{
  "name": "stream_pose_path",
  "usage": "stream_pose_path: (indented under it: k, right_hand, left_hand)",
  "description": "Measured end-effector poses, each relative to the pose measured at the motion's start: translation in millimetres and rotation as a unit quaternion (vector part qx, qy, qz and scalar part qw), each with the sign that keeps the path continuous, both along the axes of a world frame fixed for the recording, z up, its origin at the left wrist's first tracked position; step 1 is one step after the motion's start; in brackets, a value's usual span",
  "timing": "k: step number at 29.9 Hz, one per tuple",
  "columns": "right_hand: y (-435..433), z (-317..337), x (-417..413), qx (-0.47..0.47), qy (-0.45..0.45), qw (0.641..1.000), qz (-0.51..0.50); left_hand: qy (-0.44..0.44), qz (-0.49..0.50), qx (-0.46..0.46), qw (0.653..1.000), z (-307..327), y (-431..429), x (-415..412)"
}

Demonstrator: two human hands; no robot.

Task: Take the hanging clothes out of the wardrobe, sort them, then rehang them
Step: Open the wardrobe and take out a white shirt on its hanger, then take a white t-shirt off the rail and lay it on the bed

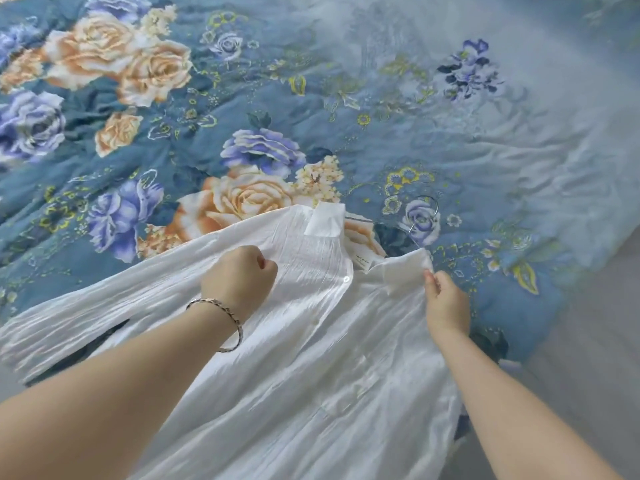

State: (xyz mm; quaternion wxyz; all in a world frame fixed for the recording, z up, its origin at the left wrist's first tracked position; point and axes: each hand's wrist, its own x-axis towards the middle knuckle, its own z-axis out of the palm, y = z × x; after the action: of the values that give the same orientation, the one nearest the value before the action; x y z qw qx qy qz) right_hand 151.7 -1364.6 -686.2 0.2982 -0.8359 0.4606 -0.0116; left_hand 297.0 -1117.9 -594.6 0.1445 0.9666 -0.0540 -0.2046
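Now gripping a bunch of the white crinkled button-front shirt (311, 341) in the left hand (239, 277), fingers curled tight into the cloth, and pinching the open collar edge between thumb and fingertips of the right hand (446, 301). Spreading the shirt over the near edge of the blue floral quilted bed (242, 133), with the collar toward the bed's middle and a thin wire hanger (424, 216) seemingly partly inside the neck. Probably risking the hanger sliding out if tugging the two sides apart. Also risking the lower half slipping off the bed edge toward the grey floor (588, 341), or straining the small white button (345, 279). Seeing no containers at all, nor the wardrobe.
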Motion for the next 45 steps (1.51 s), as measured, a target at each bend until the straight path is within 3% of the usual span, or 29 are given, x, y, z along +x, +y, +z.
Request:
stream_pose_path:
  k: [3, 6, 8, 11, 14, 17, 22, 27, 34, 36, 41, 45]
  right_hand:
    - [7.1, -12.7, 1.5, 0.038, -0.009, 0.998, -0.055]
    - [18.0, 7.2, 6.6, 0.044, 0.098, 0.989, -0.101]
    - [28.4, 43.7, 10.2, 0.041, 0.184, 0.982, -0.026]
    - [53.6, 109.5, 20.4, 0.067, 0.246, 0.95, 0.182]
    - [103.2, 190.5, 31.6, 0.121, 0.257, 0.899, 0.334]
    - [170.5, 266.7, 39.3, 0.099, 0.261, 0.852, 0.443]
    - [303.8, 361.9, 47.8, 0.03, 0.232, 0.779, 0.582]
    - [461.2, 435.7, 58.5, -0.037, 0.168, 0.729, 0.662]
    - [675.1, 506.2, 81.4, -0.137, 0.075, 0.668, 0.728]
    - [727.2, 528.0, 85.4, -0.167, 0.063, 0.635, 0.752]
    - [837.3, 571.6, 98.0, -0.191, 0.008, 0.587, 0.787]
    - [913.4, 596.3, 106.6, -0.213, -0.026, 0.523, 0.825]
  left_hand:
    - [-0.008, 0.001, 0.006, 1.0, -9.1, -0.9, -5.1]
    - [-0.001, 0.013, 0.01, 1.0, 4.6, 7.7, -14.7]
    - [0.001, 0.017, 0.009, 1.0, 27.4, 17.6, -21.7]
    - [0.015, 0.019, 0.015, 1.0, 76.7, 40.0, -30.6]
    - [0.056, 0.024, 0.025, 0.998, 136.8, 76.1, -41.7]
    - [0.1, 0.007, 0.034, 0.994, 198.9, 124.9, -54.3]
    - [0.03, 0.058, 0.052, 0.997, 286.3, 242.1, -75.4]
    - [-0.06, 0.152, 0.05, 0.985, 356.1, 391.2, -97.9]
    - [-0.111, 0.281, 0.097, 0.948, 426.0, 599.2, -128.4]
    - [-0.115, 0.325, 0.092, 0.934, 442.1, 647.6, -136.4]
    - [-0.156, 0.426, 0.05, 0.89, 468.4, 740.7, -141.9]
    - [-0.174, 0.478, 0.062, 0.859, 481.7, 796.1, -140.1]
